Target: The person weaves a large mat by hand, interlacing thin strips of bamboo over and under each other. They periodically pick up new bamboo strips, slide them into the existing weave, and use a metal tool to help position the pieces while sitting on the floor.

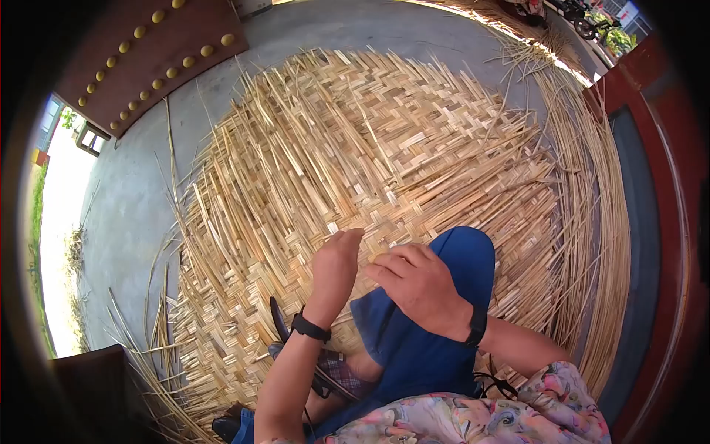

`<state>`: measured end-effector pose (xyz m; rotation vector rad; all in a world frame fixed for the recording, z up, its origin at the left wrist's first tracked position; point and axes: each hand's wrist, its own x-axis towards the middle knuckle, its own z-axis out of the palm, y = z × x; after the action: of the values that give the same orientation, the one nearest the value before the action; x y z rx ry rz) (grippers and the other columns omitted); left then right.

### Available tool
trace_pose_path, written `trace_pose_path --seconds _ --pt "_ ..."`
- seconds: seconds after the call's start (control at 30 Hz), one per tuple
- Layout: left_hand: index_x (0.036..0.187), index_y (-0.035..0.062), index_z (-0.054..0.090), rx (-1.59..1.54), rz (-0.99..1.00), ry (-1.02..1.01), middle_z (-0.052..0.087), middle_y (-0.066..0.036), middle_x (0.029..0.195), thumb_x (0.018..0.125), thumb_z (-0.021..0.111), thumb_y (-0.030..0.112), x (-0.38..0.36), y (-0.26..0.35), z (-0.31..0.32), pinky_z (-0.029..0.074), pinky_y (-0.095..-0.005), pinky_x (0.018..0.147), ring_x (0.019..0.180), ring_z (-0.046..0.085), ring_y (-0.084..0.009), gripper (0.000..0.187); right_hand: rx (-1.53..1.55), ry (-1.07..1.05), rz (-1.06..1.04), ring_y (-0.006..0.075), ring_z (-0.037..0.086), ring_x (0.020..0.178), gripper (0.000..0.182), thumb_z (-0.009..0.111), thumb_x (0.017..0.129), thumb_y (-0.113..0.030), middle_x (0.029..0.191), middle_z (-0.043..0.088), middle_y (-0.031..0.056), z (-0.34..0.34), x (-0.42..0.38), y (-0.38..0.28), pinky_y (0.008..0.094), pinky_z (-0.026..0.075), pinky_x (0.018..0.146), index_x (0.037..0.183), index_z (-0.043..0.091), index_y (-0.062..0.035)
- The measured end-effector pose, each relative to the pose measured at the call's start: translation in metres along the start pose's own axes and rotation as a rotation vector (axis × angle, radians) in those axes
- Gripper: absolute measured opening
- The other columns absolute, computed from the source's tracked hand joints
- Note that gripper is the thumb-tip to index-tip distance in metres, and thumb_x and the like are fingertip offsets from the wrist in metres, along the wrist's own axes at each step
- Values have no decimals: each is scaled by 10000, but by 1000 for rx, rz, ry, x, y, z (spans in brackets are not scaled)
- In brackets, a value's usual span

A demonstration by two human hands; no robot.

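A large mat woven from split reed strips point(414, 140) spreads over the floor in front of me, with long loose ends along its left and right parts. My left hand point(336, 268) is over the middle of the mat, its fingers pressed together. What they hold, if anything, is hidden. Just to the right, my right hand point(420, 287) is closed with bent fingers, above my blue trouser leg point(470, 255). A small yellowish spot shows by its fingertips, too small to name. The two hands are a little apart. Each wrist wears a black band.
Long loose reeds point(592, 222) lie in a heap along the right side, beside a red door frame point(665, 148). A dark red door with brass studs point(170, 52) stands at the upper left. Grey concrete floor point(133, 192) surrounds the mat. My shoe point(277, 318) rests on it.
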<state>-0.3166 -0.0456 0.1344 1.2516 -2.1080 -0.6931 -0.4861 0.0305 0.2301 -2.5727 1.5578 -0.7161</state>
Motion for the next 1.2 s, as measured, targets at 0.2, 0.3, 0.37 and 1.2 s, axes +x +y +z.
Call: trace_pose_path --seconds 0.2,0.3,0.37,1.2 --pt "1153 33 702 -148 -100 -143 723 -168 969 945 689 216 50 3 41 560 -385 708 811 709 -304 277 -215 -471 128 259 686 871 221 619 876 -161 934 686 108 28 27 123 421 539 747 1070 687 -79" --pt "1254 -56 661 -508 -592 -173 743 -131 1048 997 676 312 89 -47 51 571 -316 756 903 707 -175 449 250 -399 550 272 715 716 153 589 956 -121 920 708 148 27 59 195 408 560 616 1036 673 -21" --pt "1153 -79 670 -808 -829 -157 726 -132 949 1023 586 212 114 -75 67 548 -338 689 824 685 -204 329 553 -281 694 250 732 778 159 537 1001 -98 956 715 145 59 79 230 375 578 638 1069 645 -4" --pt "1052 1 646 -853 -906 492 672 -57 891 916 739 41 70 -58 115 570 -251 619 706 652 -120 170 34 -762 53 364 709 856 132 645 844 -142 902 716 196 126 116 237 486 541 730 903 709 -43"
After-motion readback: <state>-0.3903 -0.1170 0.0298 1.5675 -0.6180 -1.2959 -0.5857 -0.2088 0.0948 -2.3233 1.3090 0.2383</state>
